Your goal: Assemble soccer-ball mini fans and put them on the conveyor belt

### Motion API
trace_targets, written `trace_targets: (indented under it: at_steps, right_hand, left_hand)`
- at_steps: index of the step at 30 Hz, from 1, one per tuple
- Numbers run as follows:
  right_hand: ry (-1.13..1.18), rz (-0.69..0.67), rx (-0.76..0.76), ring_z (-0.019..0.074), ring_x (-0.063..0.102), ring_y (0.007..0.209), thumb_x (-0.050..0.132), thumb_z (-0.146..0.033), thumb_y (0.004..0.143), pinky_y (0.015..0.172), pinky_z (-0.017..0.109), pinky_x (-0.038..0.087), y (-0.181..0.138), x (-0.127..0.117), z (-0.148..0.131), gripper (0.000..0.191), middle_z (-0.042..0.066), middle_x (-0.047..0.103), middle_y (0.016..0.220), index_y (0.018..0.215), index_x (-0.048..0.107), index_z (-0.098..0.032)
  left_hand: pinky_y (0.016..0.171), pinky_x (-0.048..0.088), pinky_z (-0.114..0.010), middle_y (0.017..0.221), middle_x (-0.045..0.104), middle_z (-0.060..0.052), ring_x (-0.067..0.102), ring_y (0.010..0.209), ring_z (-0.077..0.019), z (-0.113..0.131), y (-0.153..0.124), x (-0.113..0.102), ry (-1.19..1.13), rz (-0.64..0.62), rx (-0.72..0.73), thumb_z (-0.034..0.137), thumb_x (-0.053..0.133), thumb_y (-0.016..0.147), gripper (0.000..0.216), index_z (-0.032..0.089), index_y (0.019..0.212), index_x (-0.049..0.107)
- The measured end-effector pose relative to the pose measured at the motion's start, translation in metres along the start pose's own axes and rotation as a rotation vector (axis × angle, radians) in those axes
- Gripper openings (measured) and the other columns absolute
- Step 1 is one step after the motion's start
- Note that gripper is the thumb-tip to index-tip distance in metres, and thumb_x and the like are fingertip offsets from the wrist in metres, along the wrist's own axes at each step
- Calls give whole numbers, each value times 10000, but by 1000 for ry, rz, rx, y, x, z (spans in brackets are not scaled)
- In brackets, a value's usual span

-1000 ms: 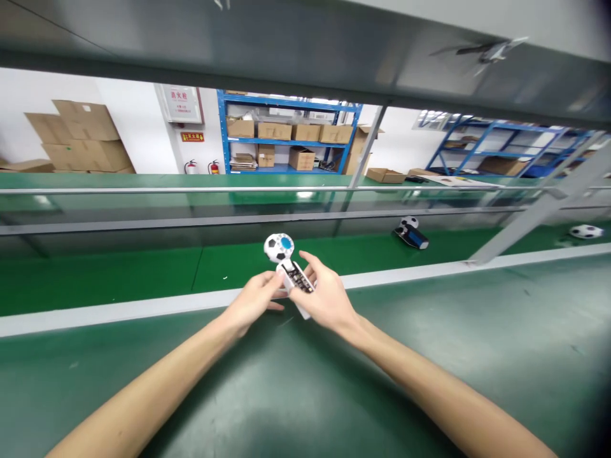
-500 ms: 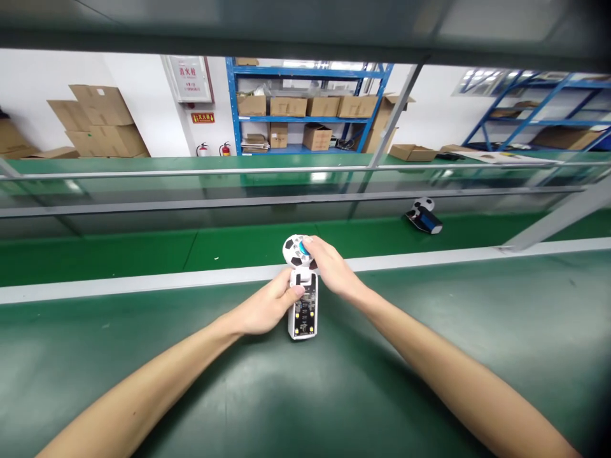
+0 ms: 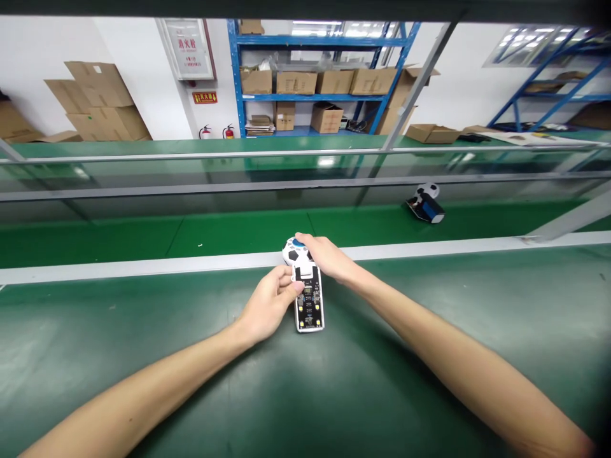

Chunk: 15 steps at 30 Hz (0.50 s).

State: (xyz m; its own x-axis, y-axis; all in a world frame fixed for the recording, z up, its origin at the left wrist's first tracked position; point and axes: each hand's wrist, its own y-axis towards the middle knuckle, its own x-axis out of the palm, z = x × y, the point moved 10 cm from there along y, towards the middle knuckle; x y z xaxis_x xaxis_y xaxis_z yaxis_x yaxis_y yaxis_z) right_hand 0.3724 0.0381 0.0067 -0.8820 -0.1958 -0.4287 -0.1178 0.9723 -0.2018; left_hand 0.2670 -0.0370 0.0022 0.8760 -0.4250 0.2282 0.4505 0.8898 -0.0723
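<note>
A white handheld device with an exposed black circuit board (image 3: 309, 299) is held above the green work surface (image 3: 200, 394). Its round head (image 3: 293, 253) has a black-and-white football pattern with a blue middle, partly covered by fingers. My left hand (image 3: 267, 304) is closed round the left side of the casing, its thumb on the board's edge. Over the head's right side lies my right hand (image 3: 329, 257), gripping it with the thumb and fingertips near the blue part; the fingers behind are hidden.
Another football-patterned device (image 3: 427, 203) lies on the bright green strip (image 3: 238, 236) beyond the white rail (image 3: 143, 266). A slanted post (image 3: 573, 216) rises at the right. Blue shelving (image 3: 315, 97) with cardboard boxes (image 3: 296, 83) stands behind.
The device's round head has tilted, so its blue middle now sits higher and shows less. The casing has shifted slightly right in view. Both hands keep hold, and the background has moved up.
</note>
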Motion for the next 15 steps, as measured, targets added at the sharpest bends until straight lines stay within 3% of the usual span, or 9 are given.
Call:
trace_targets:
  at_steps: [3, 5, 10, 12, 15]
  right_hand:
    - [-36, -72, 64, 145, 448, 533, 399, -640, 889, 521, 283, 311, 3, 10, 7, 532, 29, 594, 624, 665, 563, -186]
    - [-173, -61, 15, 159, 487, 569, 380, -625, 914, 553, 290, 338, 1, 11, 3, 544, 43, 622, 664, 684, 598, -183]
    - [-505, 289, -563, 234, 570, 930, 448, -278, 944, 825, 362, 438, -47, -1, -54, 277, 98, 638, 968, 1041, 686, -176]
    - [-575, 217, -714, 235, 556, 949, 470, -184, 914, 843, 378, 461, -68, 13, -62, 273, 111, 609, 996, 1068, 694, -162]
    - [-630, 98, -797, 234, 547, 903, 493, -153, 900, 783, 389, 494, -83, 27, -62, 260, 120, 593, 995, 1055, 702, -155]
  left_hand:
    - [841, 498, -306, 967, 705, -97, 667, 873, -190, -9, -1, -3, -31, 18, -56, 434, 698, 830, 384, 127, 1010, 551]
    - [851, 513, -328, 921, 705, -92, 675, 840, -188, -16, -1, -5, -66, 29, -111, 459, 715, 810, 417, 120, 990, 554]
    - [858, 530, -345, 910, 701, -93, 681, 841, -191, -25, -4, -11, -136, 57, -180, 494, 744, 774, 460, 110, 960, 573]
    - [875, 528, -351, 918, 700, -96, 682, 867, -196, -26, -6, -10, -156, 38, -185, 495, 730, 789, 448, 105, 956, 584]
    - [898, 528, -364, 923, 698, -92, 684, 893, -201, -24, -8, -8, -173, 7, -170, 494, 704, 816, 430, 107, 969, 594]
